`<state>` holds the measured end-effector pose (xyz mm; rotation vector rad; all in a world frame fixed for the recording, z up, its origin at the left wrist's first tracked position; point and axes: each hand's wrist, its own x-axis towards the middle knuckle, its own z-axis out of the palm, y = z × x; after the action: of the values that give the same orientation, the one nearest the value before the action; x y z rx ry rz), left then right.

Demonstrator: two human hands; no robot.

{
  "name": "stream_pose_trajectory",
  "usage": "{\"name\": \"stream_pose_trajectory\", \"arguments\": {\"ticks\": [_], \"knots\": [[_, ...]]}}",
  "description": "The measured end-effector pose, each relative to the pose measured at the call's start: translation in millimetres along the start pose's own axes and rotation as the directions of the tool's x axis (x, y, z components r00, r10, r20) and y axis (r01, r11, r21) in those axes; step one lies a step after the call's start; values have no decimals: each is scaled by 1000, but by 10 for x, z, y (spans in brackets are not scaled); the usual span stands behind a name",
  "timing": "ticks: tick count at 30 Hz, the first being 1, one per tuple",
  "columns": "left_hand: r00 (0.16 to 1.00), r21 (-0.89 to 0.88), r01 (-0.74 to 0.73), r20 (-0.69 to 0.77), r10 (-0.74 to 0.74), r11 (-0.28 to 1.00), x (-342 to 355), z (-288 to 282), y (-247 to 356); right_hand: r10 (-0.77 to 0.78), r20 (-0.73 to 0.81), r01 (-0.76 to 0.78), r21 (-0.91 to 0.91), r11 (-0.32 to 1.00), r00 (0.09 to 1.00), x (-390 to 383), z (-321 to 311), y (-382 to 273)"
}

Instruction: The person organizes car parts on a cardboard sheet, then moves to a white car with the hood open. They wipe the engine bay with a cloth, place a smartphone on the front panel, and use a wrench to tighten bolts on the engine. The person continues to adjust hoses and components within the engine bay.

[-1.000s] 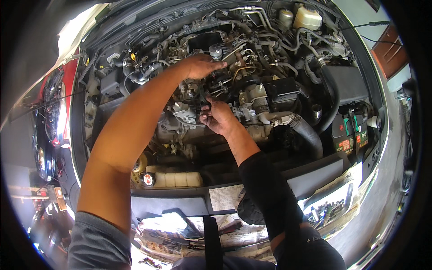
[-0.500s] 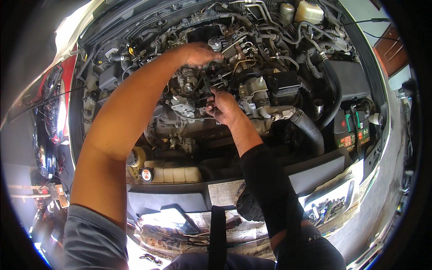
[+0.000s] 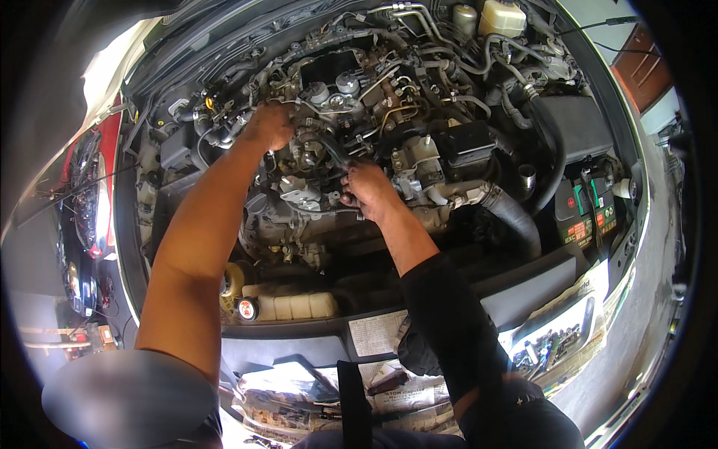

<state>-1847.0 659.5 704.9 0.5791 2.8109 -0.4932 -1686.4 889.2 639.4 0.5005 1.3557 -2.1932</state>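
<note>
Both my arms reach over an open engine bay. My left hand [image 3: 268, 127] is low among the parts on the left side of the engine [image 3: 344, 112], fingers curled downward; what they hold, if anything, is hidden. My right hand [image 3: 366, 187] is closed at the engine's front middle, around the lower end of a curved black hose [image 3: 333, 149]. Its fingertips lie close to a metal bracket [image 3: 301, 193]. Between and beyond the hands, two round grey metal caps [image 3: 346, 82] stand on the engine top.
A ribbed hose [image 3: 512, 217] bends down at the right, near the battery [image 3: 585, 213]. Along the front lie a pale plastic reservoir [image 3: 292, 305] and newspaper sheets [image 3: 407, 396]. A tray of small metal parts [image 3: 550, 340] sits at the front right. A pale fluid tank [image 3: 502, 18] stands far right.
My left hand has moved left and slightly nearer, away from the engine's middle, uncovering the round caps. My right hand has shifted slightly nearer. A grey blurred oval now covers the lower left.
</note>
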Motion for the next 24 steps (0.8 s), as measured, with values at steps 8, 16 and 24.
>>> {"name": "stream_pose_trajectory", "arguments": {"ticks": [8, 16, 24], "knots": [[997, 70, 72, -33, -70, 995, -29, 53, 213, -229, -119, 255, 294, 921, 966, -113, -149, -209], [986, -16, 150, 78, -148, 989, 129, -72, 437, -479, -111, 491, 264, 830, 871, 97, -190, -190], [987, 87, 116, 102, -124, 989, 105, -212, 571, -686, -23, 679, 176, 713, 727, 596, -264, 142]]}}
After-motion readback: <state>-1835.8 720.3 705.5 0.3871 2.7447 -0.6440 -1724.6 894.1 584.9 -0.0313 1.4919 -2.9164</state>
